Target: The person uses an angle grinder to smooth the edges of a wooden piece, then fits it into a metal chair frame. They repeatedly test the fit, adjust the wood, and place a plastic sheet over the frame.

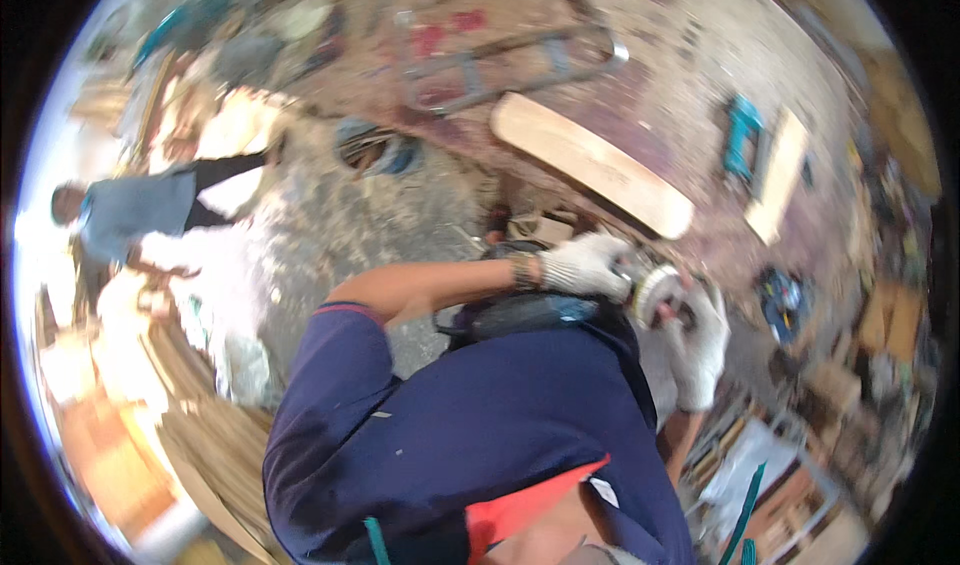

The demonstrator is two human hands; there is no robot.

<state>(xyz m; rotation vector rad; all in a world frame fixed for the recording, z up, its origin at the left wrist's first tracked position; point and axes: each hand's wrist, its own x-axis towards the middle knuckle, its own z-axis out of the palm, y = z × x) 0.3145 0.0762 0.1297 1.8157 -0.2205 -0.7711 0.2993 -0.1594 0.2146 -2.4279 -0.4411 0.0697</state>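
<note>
My left hand (588, 266), in a white knit glove with a watch at the wrist, is closed at one side of a blurred round tool part with a pale disc (656, 287). On the disc's other side, my right hand (703, 342), also gloved in white, has its fingers curled against it near a small reddish piece. Motion blur hides the exact kind of tool and the fingertips' contact. Just beyond my hands, a long pale wooden board (592, 165) with rounded ends lies on the stained work surface.
A metal frame (510, 63) lies farther off. To the right are a teal power tool (741, 137), a pale wood strip (777, 175) and a dark blue item (783, 303). A bucket (376, 148) holds scraps. Another person (140, 212) stands at left near stacked wood (215, 445).
</note>
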